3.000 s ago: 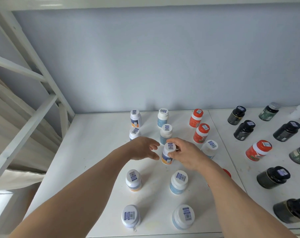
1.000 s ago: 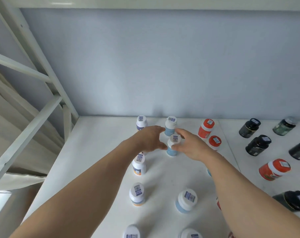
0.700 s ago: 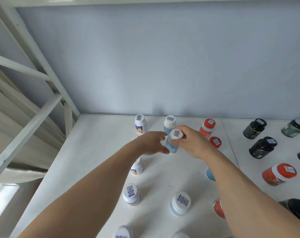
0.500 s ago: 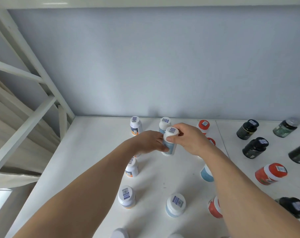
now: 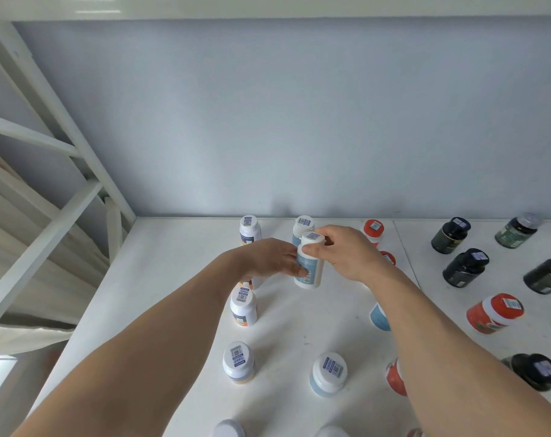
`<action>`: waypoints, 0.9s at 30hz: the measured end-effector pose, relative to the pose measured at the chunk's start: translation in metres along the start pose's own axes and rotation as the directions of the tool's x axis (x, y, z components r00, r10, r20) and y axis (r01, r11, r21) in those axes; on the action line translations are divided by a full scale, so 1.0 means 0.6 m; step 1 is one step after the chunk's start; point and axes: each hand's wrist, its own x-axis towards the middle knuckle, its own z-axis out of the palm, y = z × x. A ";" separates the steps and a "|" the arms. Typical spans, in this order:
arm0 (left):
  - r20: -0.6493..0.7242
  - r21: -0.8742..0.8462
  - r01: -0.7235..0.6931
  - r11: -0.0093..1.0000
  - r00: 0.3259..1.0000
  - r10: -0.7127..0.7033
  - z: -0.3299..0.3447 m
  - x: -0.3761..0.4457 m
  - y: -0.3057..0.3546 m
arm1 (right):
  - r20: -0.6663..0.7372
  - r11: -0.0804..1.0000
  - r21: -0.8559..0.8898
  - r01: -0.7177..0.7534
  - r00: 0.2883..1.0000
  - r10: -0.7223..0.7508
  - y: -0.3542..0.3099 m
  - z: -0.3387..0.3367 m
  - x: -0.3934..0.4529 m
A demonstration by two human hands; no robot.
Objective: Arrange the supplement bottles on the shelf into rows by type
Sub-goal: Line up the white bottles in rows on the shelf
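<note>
A white bottle with a blue label (image 5: 310,266) is tilted and lifted just off the white shelf (image 5: 179,272). My right hand (image 5: 343,253) grips it at the cap, and my left hand (image 5: 267,260) presses fingertips on its label. White bottles with orange labels (image 5: 243,305) stand in a column on the left, one partly hidden under my left hand. More blue-label bottles (image 5: 328,373) line up in the middle column. Red bottles (image 5: 373,230) stand beyond my right arm.
Dark bottles (image 5: 465,268) and a red one (image 5: 493,313) stand scattered on the right half of the shelf. A grey wall closes the back. White frame struts (image 5: 47,234) rise at the left edge.
Both hands reached farther back. The right hand lifted the blue-label bottle and tilted it, and the left hand came onto its label. The camera view shifted slightly.
</note>
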 end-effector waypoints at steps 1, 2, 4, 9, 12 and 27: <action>-0.007 0.017 -0.006 1.000 1.000 0.006 0.000 0.002 -0.001 | 0.001 1.000 0.008 0.002 1.000 -0.002 0.001 0.001 0.000; -0.017 0.043 -0.010 0.999 1.000 0.011 0.000 0.004 -0.001 | 0.004 1.000 0.019 -0.001 1.000 0.001 0.002 0.002 0.000; -0.050 0.152 -0.018 0.988 0.998 0.026 0.004 0.008 -0.003 | 0.017 0.999 0.036 -0.020 1.000 0.019 0.007 0.005 -0.002; -0.121 0.401 -0.007 0.916 0.991 0.061 0.014 0.006 -0.001 | 0.047 0.995 0.023 -0.099 0.994 0.098 0.032 0.027 -0.010; -0.119 0.468 -0.009 0.884 0.990 0.073 0.018 0.007 -0.006 | 0.049 0.993 0.029 -0.116 0.992 0.114 0.046 0.044 -0.015; -0.195 0.431 -0.008 0.902 0.975 0.102 -0.013 0.037 -0.016 | -0.074 0.987 0.118 -0.107 0.990 0.116 0.047 0.019 0.018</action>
